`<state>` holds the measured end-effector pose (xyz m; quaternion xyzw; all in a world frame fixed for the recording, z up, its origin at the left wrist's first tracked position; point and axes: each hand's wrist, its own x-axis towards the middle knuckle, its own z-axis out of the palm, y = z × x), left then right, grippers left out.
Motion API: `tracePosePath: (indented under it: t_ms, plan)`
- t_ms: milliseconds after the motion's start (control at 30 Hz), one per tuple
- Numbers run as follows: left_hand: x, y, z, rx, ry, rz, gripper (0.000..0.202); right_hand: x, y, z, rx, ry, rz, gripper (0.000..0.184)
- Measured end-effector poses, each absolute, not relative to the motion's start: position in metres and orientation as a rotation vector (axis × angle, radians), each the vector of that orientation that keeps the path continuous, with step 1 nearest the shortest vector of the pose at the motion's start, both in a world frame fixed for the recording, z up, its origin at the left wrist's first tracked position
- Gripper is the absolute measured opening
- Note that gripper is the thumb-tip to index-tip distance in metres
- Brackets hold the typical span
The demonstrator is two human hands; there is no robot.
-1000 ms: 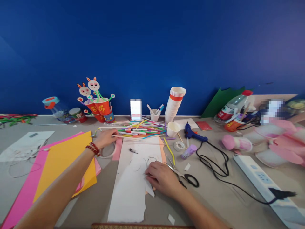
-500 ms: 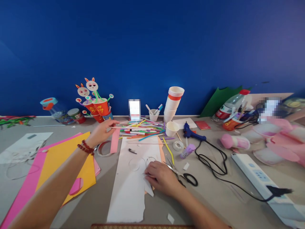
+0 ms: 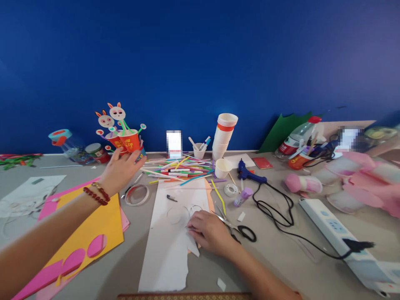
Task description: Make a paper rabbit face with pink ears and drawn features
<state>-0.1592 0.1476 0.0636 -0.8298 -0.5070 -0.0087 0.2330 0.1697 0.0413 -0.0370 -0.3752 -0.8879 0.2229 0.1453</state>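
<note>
My left hand [image 3: 120, 170], with red bead bracelets on its wrist, reaches toward the red paper cups [image 3: 130, 141] that hold white rabbit-face figures. Its fingers are spread; whether a fingertip touches a cup I cannot tell. My right hand [image 3: 208, 231] rests on the white paper sheet [image 3: 165, 262], fingers curled together by the drawn circles [image 3: 178, 214]. What its fingertips hold, if anything, is hidden. A torn white paper piece [image 3: 193, 245] pokes out beneath it. Scissors [image 3: 246, 232] with black handles lie just right of this hand.
Colourful sticks and pens [image 3: 184, 171] lie heaped behind the sheet. A tape roll [image 3: 137, 195] and yellow paper [image 3: 109, 233] are on the left. A blue glue gun [image 3: 250, 173], its black cord, a power strip [image 3: 337, 233] and stacked paper cups [image 3: 225, 133] stand rightward.
My left hand has moved left from the stick pile to the red cups, and its fingers have spread. The pink strip below it is out of sight. My right hand stays put.
</note>
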Motion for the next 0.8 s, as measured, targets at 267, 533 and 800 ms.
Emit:
tracePosePath:
  t_ms: [267, 533, 800]
  plan:
    - [-0.181, 0.124, 0.103, -2.1, -1.653, -0.516, 0.043, 0.17, 0.042, -0.041, -1.041, -2.54, 0.615, 0.01]
    - [-0.062, 0.041, 0.061, -3.247, -1.688, -1.486, 0.042, 0.18, 0.025, 0.001, -0.977, -2.053, 0.764, 0.029]
    - [-0.027, 0.031, 0.048, -3.534, -1.837, -1.557, 0.043, 0.165, 0.011, 0.014, -1.067, -1.697, 1.221, 0.028]
